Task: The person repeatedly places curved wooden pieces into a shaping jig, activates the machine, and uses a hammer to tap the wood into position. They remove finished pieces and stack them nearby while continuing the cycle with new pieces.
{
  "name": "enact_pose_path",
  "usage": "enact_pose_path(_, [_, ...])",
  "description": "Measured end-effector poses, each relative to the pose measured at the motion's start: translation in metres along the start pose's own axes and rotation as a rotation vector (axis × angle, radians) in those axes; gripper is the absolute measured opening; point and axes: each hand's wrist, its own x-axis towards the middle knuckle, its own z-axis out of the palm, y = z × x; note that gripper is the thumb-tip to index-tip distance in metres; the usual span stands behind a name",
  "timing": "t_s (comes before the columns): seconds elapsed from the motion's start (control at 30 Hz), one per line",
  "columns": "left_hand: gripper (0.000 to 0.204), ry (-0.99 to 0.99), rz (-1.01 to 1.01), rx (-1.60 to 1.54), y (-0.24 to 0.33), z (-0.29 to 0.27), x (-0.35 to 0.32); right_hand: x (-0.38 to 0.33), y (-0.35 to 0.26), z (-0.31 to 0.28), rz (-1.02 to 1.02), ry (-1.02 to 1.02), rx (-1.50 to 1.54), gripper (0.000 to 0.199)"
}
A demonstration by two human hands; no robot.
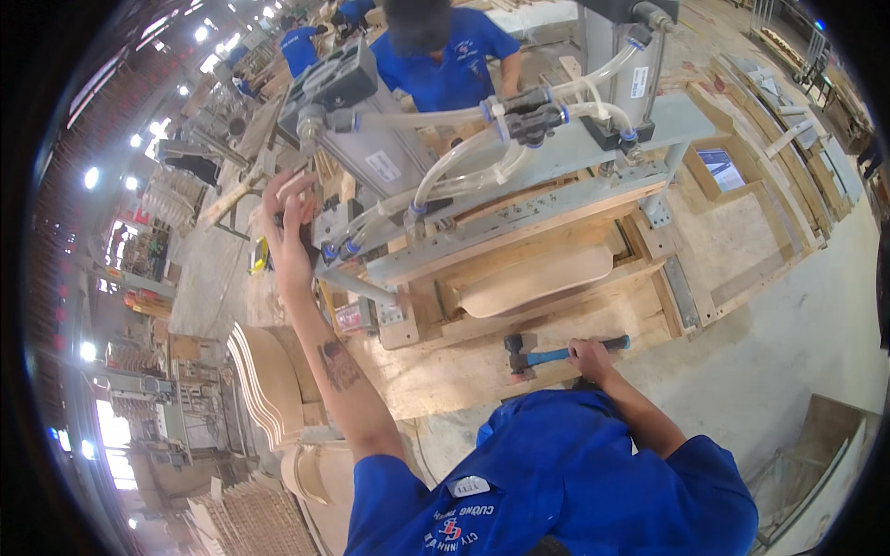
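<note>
My right hand [591, 360] is closed round the blue handle of a mallet [549, 357], which lies low over the bench with its black head to the left. My left arm reaches up to the left side of a pneumatic press [519, 227]. There my left hand [293, 206] has its fingers bent by a dark fitting, and what they grip is hidden. Between the hands, a curved, pale wooden panel [538, 283] rests in the wooden mould under the press's grey beam. Clear air hoses [436, 176] loop between two upright cylinders above.
A co-worker in a blue shirt [445, 60] stands across the press. Stacked curved plywood pieces [264, 380] stand at my left. A cardboard box [728, 171] with a printed sheet is at the right, beside long wooden boards. The wooden bench [417, 371] extends towards me.
</note>
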Motion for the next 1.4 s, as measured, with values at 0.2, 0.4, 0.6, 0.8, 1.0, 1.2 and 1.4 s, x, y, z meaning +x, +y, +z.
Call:
enact_pose_path(0.2, [0.044,-0.003,0.04,0.127,0.006,-0.003,0.001,0.006,0.002,-0.005,-0.094,-0.055,0.038,0.017])
enact_pose_path(0.4, [0.038,0.348,0.114,0.567,0.003,0.014,-0.028,0.007,0.009,-0.009,-0.175,-0.049,0.07,0.015])
enact_pose_path(0.6, [0.036,0.736,0.038,0.667,-0.043,0.048,-0.177,0.013,0.015,-0.007,0.029,-0.108,-0.051,0.017])
enact_pose_path(0.8, [0.024,0.375,-0.353,1.059,-0.073,0.064,-0.352,0.0,0.013,-0.013,-0.007,-0.159,-0.034,0.019])
enact_pose_path(1.0, [0.029,-0.427,-0.897,0.928,-0.055,0.078,-0.439,0.003,0.023,-0.017,-0.088,-0.191,-0.005,0.017])
enact_pose_path(1.2, [0.049,-0.557,-1.348,0.769,-0.051,0.043,-0.481,0.004,0.02,-0.013,-0.117,-0.199,-0.028,0.016])
enact_pose_path(1.4, [0.046,-0.61,-1.257,0.712,-0.077,0.014,-0.481,0.004,0.014,-0.004,-0.129,-0.189,-0.043,0.015])
